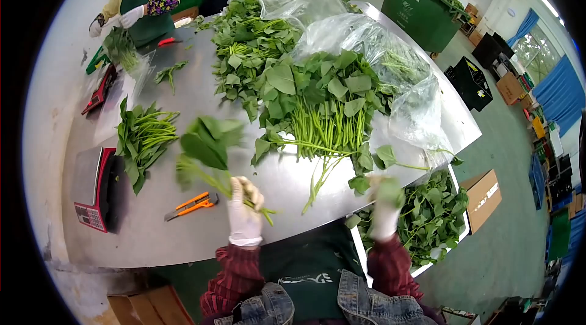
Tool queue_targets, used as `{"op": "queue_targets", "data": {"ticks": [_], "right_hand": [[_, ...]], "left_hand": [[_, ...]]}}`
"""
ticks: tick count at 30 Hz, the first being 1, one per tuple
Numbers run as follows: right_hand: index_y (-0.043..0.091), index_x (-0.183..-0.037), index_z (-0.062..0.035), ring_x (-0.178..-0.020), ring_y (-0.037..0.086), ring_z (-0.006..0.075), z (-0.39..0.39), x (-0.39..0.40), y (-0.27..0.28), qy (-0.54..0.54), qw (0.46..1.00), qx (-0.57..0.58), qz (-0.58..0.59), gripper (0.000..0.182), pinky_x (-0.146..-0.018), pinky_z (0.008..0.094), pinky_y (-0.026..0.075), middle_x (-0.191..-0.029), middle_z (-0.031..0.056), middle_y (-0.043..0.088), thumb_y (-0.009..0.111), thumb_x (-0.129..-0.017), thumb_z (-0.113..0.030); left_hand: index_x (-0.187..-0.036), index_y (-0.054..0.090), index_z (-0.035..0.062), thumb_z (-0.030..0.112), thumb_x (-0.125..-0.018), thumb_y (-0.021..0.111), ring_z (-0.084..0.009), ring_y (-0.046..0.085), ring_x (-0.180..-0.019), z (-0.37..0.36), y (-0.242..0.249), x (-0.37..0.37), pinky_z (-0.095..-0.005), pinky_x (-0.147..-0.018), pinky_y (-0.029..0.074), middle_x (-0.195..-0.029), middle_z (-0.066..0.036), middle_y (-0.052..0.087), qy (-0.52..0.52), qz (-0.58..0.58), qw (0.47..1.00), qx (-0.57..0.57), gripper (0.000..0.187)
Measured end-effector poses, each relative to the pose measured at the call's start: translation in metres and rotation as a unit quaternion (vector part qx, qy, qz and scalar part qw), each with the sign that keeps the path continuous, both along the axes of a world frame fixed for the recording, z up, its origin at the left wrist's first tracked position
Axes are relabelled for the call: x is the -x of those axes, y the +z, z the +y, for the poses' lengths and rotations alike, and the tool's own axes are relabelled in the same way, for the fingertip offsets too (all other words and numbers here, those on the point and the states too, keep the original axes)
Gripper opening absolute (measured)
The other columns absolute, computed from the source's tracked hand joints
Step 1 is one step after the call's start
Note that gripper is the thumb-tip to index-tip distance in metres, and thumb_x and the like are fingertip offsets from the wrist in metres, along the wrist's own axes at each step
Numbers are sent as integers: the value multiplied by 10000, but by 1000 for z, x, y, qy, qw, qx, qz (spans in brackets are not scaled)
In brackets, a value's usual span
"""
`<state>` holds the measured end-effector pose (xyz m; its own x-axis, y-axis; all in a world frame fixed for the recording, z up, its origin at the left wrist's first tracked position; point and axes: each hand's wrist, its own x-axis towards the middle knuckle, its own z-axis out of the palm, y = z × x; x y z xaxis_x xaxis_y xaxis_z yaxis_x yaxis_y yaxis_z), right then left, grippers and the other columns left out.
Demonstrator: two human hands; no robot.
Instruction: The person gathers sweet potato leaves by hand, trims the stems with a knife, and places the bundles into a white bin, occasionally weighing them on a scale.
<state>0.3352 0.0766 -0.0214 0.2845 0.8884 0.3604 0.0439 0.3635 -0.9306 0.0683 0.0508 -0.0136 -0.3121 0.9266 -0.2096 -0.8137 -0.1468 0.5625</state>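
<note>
My left hand (pixel 245 210), in a white glove, is closed round a small bunch of leafy greens (pixel 210 149), its leaves pointing up and its stem ends sticking out to the right. My right hand (pixel 385 218), also gloved, is smeared by motion above the white crate (pixel 360 247). A blurred green leaf (pixel 389 192) appears at its fingertips and shares the blur. In front of both hands lies a big pile of leafy greens (pixel 323 105), stems towards me. Loose greens (pixel 436 212) fill the crate. Orange-handled cutters (pixel 192 205) rest left of my left hand.
On the steel table (pixel 165 242) are a red scale (pixel 97 193), a tied-looking bunch (pixel 143 135) and clear plastic sheeting (pixel 360 35). A co-worker (pixel 143 4) stands at the far left, gloved hands near greens. A cardboard box (pixel 482 200) and green bin (pixel 421 7) stand right.
</note>
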Motion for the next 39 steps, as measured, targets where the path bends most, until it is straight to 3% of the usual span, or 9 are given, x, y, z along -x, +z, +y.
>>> {"op": "queue_targets", "data": {"ticks": [2, 7, 13, 16, 19, 20, 21, 33, 39], "right_hand": [[604, -747, -4, -418, 431, 80, 33, -42, -5, -163, 945, 200, -203, 236, -417, 235, 341, -534, -2, 495, 618, -856, -212], [558, -754, -4, -621, 589, 269, 78, 19, -14, -14, 921, 31, -388, 203, -586, 359, 457, -667, 140, 577, 609, -832, -184], [525, -741, -45, -632, 595, 316, 149, 62, -51, 94, 739, -97, -660, 57, -574, 400, 481, -654, 144, 566, 479, -772, -57], [540, -722, -47, -598, 603, 296, 149, 64, -18, 31, 778, -80, -622, 72, -552, 386, 476, -637, 146, 572, 520, -783, -80], [587, -807, -15, -583, 597, 291, 131, 58, 24, 50, 898, -56, -433, 180, -554, 361, 472, -657, 179, 591, 561, -852, -187], [602, -833, 2, -537, 582, 226, 121, 58, 43, 128, 936, 113, -308, 195, -534, 319, 462, -659, 156, 611, 565, -854, -188], [605, -790, 8, -488, 453, 51, 111, 57, 58, 194, 945, 174, -197, 213, -464, 215, 369, -611, 7, 562, 533, -892, -165], [584, -824, -21, -496, 414, 37, 51, 55, 84, 358, 898, 252, -40, 210, -455, 189, 338, -725, 19, 617, 515, -921, -195], [612, -811, -40, -530, 425, 38, 38, 71, 73, 420, 865, 268, -55, 261, -482, 190, 337, -684, -17, 580, 498, -939, -237]], "left_hand": [[-986, 515, 61, 244, -923, 529, -81, 363, -541, -2, 1, 18, -211, -474, 298, -619, 22, 379, 2, 6, 997, -72, 194], [-1014, 539, 50, 237, -940, 495, -76, 313, -477, -6, -10, 25, -216, -443, 267, -531, 24, 332, -37, -18, 995, -91, 206], [-1033, 552, 49, 299, -956, 451, -68, 267, -431, -14, -2, 24, -218, -395, 237, -483, 27, 296, -47, -22, 996, -72, 280], [-1041, 550, 50, 297, -951, 463, -74, 298, -439, -18, 1, 28, -219, -400, 264, -504, 24, 329, -21, -16, 998, -54, 276], [-1077, 535, 67, 310, -947, 467, -73, 335, -469, -15, -5, 26, -211, -404, 290, -546, 25, 330, 3, 26, 999, -28, 284], [-1079, 531, 66, 306, -947, 469, -80, 351, -481, -13, -6, 23, -215, -413, 298, -566, 19, 357, 5, 24, 1000, -18, 281], [-1082, 528, 66, 301, -947, 471, -86, 367, -492, -12, -6, 20, -219, -423, 307, -587, 13, 383, 6, 21, 1000, -8, 277], [-1031, 544, 40, 247, -942, 493, -103, 423, -521, -19, 3, -14, -231, -451, 333, -625, -8, 463, -77, 67, 994, 27, 231], [-1127, 554, 3, 209, -918, 541, -176, 583, -810, -21, -5, -27, -311, -706, 480, -916, -61, 604, -149, 66, 987, 10, 293]]}}
